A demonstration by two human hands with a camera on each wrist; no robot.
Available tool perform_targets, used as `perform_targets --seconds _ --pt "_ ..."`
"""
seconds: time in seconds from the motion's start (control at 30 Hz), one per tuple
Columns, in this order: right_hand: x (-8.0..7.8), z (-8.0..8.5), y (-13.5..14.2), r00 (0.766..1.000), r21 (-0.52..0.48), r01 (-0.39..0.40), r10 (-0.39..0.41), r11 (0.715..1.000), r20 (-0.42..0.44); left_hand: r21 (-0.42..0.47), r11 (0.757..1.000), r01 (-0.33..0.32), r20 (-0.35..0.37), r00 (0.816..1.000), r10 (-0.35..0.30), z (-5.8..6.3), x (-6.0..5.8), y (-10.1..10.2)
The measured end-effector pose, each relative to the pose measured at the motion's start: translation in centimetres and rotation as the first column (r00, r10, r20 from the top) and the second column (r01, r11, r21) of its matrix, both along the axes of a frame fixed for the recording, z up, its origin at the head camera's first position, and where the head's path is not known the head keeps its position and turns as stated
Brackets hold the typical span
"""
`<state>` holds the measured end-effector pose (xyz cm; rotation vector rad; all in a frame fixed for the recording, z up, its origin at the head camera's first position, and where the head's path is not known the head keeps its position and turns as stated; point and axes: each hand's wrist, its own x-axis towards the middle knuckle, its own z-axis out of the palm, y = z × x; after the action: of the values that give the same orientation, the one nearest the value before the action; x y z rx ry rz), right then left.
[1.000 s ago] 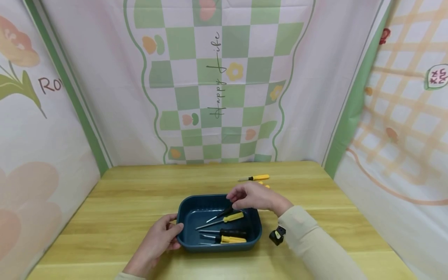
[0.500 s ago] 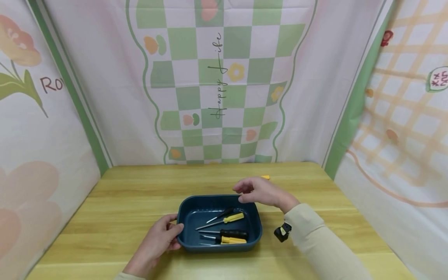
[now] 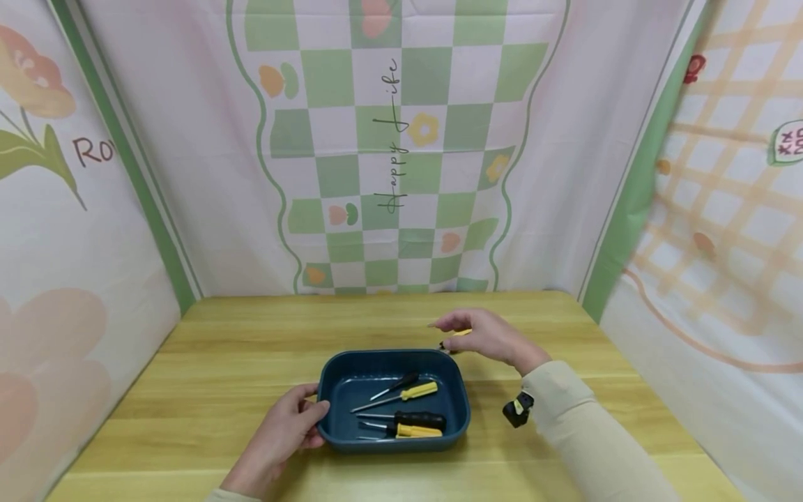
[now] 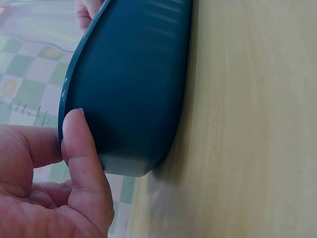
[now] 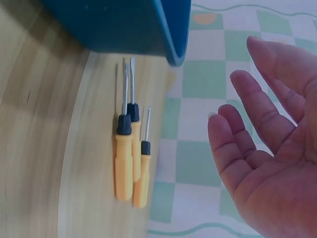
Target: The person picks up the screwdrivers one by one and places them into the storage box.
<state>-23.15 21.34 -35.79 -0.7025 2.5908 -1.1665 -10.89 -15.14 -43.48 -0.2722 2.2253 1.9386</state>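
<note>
My left hand (image 3: 282,431) pinches the left end of a dark blue bin (image 3: 389,447), thumb on the rim. In the left wrist view, that thumb lies against the bin's wall (image 4: 133,89). Inside lie several screwdrivers: a small black one (image 3: 408,381), a yellow one (image 3: 420,390), a larger black one (image 3: 422,419) and yellow handles (image 3: 419,431) at the front. My right hand (image 3: 492,339) hovers past the bin's far right corner, fingers loosely bent and holding nothing. Near it, three yellow-handled screwdrivers (image 5: 124,163) lie side by side on the table, partly hidden by the hand in the head view.
The wooden table (image 3: 219,376) extends around the bin on all sides. A checkered cloth backdrop (image 3: 376,167) hangs behind its far edge, with printed cloth walls (image 3: 709,279) at the sides. A small black device (image 3: 518,409) sits at the right wrist.
My right hand has let go of the small black screwdriver in the bin and moved back and right, over the rim to the loose screwdrivers. The left hand and bin stay put.
</note>
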Motion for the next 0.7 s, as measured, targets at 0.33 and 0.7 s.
perform_targets --seconds 0.33,0.7 --pt "-0.6 -0.2 1.3 0.997 0.031 0.052 -0.051 0.998 -0.054 -0.012 1.000 -0.005 0.008 1.000 0.005 0.1 0.0 0.0" --pt "-0.9 -0.6 2.2 0.995 0.031 0.071 -0.069 0.997 -0.066 -0.018 1.000 -0.006 0.013 1.000 0.006 0.0 -0.1 0.0"
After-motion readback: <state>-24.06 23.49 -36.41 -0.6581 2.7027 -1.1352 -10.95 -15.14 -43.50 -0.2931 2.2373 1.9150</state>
